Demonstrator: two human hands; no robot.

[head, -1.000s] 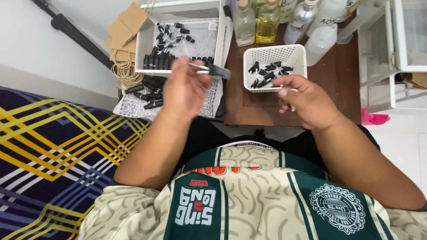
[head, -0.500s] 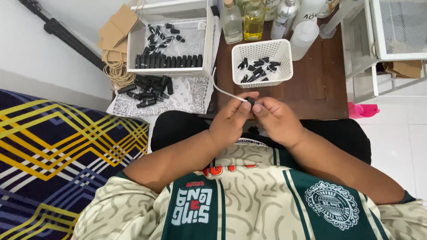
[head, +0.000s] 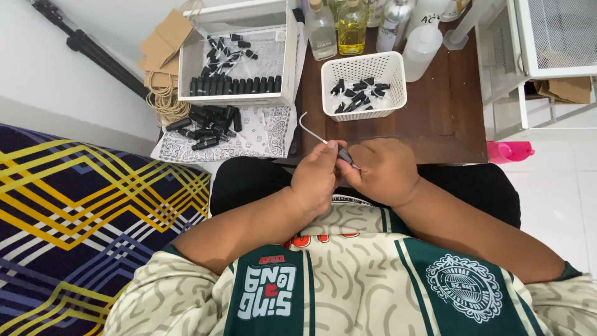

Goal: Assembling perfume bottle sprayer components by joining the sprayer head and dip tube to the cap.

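Holding the black sprayer cap (head: 346, 155) pinched between left hand (head: 317, 177) and right hand (head: 382, 171) (tube bends easily), keep grip gentle.

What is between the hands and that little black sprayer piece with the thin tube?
Nothing visible. Both the left hand and the right hand pinch the black sprayer piece directly, and its thin tube curves up freely over the wooden table.

Bare tabletop (head: 435, 124) before white basket (head: 364, 85)
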